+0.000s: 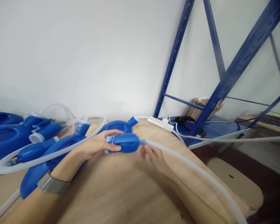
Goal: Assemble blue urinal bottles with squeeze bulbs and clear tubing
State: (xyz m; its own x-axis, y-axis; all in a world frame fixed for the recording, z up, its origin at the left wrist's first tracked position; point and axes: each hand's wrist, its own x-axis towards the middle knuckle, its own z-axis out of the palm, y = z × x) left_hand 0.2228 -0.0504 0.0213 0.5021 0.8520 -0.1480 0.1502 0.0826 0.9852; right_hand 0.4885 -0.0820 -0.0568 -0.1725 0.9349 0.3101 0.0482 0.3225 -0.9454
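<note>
My left hand [107, 144] is wrapped around a blue plastic urinal funnel [129, 143], held sideways just over the table, its pale lidded end toward my palm. From its narrow right end, a clear connector joins a translucent white hose [189, 160] that curves down to the right. My right hand [154, 155] has its fingers curled at the hose's end, by the connector; the exact contact is partly hidden. Behind the funnel lies a blue urinal bottle [118, 125] with an angled neck.
More blue urinal bottles [9, 137], funnels [37, 150] and looped hoses crowd the left side of the wooden table [121, 193]. A white power strip [160, 123] lies at the back right. Beyond stand a blue metal rack [175, 59], a cardboard box [193, 105] and a beige stool [235, 180].
</note>
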